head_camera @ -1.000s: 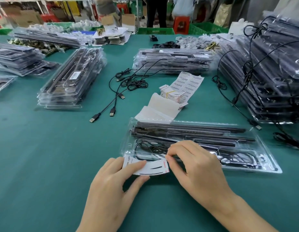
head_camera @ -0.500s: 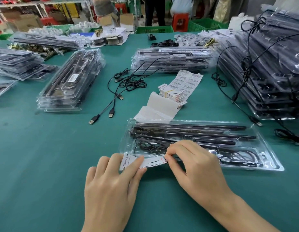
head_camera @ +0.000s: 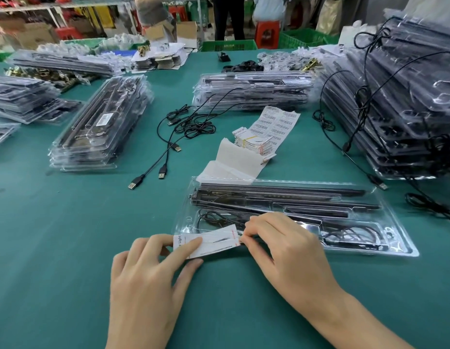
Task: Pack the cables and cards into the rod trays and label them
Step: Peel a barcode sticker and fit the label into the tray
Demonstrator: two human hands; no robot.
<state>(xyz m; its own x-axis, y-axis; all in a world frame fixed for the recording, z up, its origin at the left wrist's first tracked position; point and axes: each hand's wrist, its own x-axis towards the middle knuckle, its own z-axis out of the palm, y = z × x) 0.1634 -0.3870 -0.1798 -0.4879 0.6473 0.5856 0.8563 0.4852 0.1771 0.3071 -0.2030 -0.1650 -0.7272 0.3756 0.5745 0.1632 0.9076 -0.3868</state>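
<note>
Already the tray [head_camera: 400, 244] held rods [head_camera: 282, 195] and a cable [head_camera: 219, 219]; the left hand [head_camera: 148, 280] and right hand [head_camera: 289, 250] each pinched the card [head_camera: 214, 241], apparently not yet tucked in; labelling seemingly remained.

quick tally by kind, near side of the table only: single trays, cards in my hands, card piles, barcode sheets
tray: 1
card, pinched by left hand and right hand: 1
card pile: 1
barcode sheet: 1
total: 4

Teal table [head_camera: 67, 235], cluttered shelves [head_camera: 55, 11] behind
</note>
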